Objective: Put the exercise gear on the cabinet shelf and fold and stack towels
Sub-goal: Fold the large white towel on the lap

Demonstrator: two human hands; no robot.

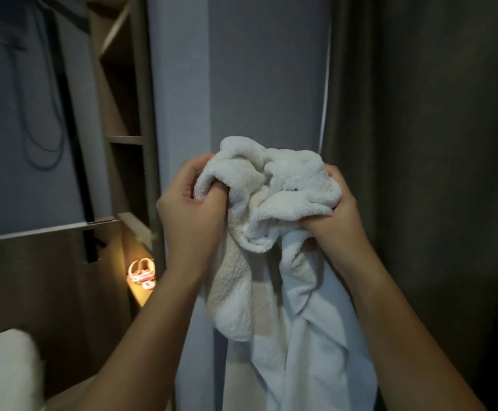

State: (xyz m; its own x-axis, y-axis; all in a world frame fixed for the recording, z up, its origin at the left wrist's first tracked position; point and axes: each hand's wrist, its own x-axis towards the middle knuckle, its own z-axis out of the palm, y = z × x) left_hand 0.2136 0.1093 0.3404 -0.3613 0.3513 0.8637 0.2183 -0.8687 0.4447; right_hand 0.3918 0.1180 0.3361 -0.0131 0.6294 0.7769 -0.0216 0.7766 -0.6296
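A white fluffy towel (274,209) is bunched up in front of me, raised at chest height before a grey wall. My left hand (191,212) grips its left edge, thumb tucked into a fold. My right hand (335,223) clutches the right side of the bundle. The rest of the towel hangs down between my forearms in long folds. On a lit lower cabinet shelf at the left lies a pink and white piece of exercise gear (142,274).
An open wooden cabinet (123,137) with several shelves stands left of the wall. A dark curtain (419,173) hangs at the right. Cables dangle on the wall at far left. A white pillow or bedding corner (4,369) shows at bottom left.
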